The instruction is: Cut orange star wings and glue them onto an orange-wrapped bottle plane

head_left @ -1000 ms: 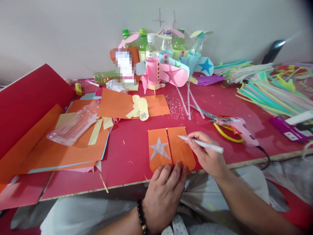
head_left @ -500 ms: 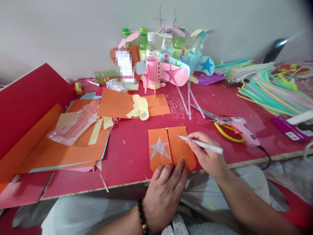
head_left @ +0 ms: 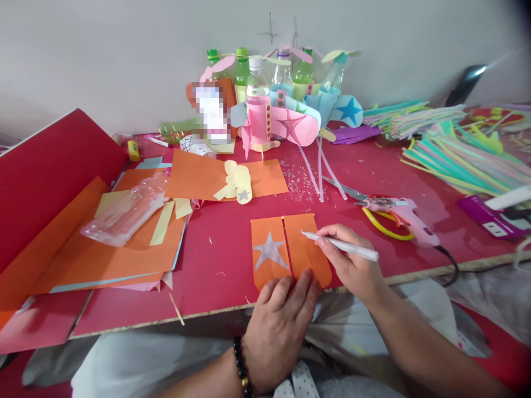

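Note:
Two orange paper pieces with rounded near corners lie side by side at the table's front edge, a narrow gap between them. The left piece bears a silver star. My left hand, a dark beaded bracelet at its wrist, lies flat across the near ends of both pieces, fingers stretched out. Between the fingertips of my right hand is a slim white pen. Its tip points left onto the upper part of the right piece, with a tiny pale mark at the tip.
Bottle planes in coloured paper stand along the wall. Scissors and a pink glue gun lie to the right, near pastel strips. Orange sheets and a clear cut bottle are at left.
The pen tip has shifted very slightly on the right orange piece, and a small pale mark now shows there. My left hand stays in place.

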Demonstrator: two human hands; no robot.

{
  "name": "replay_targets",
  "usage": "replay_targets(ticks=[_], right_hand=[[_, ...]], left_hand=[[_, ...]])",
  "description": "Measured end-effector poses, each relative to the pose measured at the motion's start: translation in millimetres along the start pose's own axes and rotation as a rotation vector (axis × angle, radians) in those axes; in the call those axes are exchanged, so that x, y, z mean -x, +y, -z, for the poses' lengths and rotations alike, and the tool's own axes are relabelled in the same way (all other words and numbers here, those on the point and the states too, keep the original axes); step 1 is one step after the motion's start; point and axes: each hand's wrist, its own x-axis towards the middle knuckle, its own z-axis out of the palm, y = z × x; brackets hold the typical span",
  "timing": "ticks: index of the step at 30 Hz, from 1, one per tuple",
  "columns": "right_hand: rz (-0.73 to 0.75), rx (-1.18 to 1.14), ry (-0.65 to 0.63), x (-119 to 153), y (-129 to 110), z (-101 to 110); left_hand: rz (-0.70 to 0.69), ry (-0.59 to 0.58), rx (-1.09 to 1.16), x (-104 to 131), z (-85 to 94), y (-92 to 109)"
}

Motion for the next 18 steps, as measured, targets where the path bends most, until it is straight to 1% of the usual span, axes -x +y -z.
replay_targets(ticks=[18], right_hand=[[0.022,0.005,-0.033,4.9,-1.2,3.4]], left_hand=[[0.004,0.007,0.027,0.5,-0.7,-0.8]])
